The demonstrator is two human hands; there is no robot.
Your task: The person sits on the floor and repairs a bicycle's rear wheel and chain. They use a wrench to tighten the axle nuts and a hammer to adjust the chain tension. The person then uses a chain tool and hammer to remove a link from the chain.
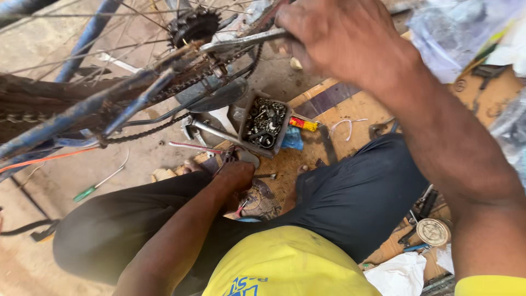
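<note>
While the right hand [342, 38] clenches the spanner [244, 41] at twelve o'clock by the sprocket [194, 24], steady pressure suits; the left hand [235, 175] gropes tools at six, grip unclear.

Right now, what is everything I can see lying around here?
bicycle wheel: one, blue frame, rusty chain, upper left
sprocket: one, dark, top centre
spanner: one, silver, held at the sprocket
box of nuts and bolts: one, grey, centre
screwdriver: one, green handle, on the floor at left
round tin: one, pale, lower right
plastic bags: clear, upper right
left hand: reaching down among small tools
right hand: grip closed on the spanner
</note>
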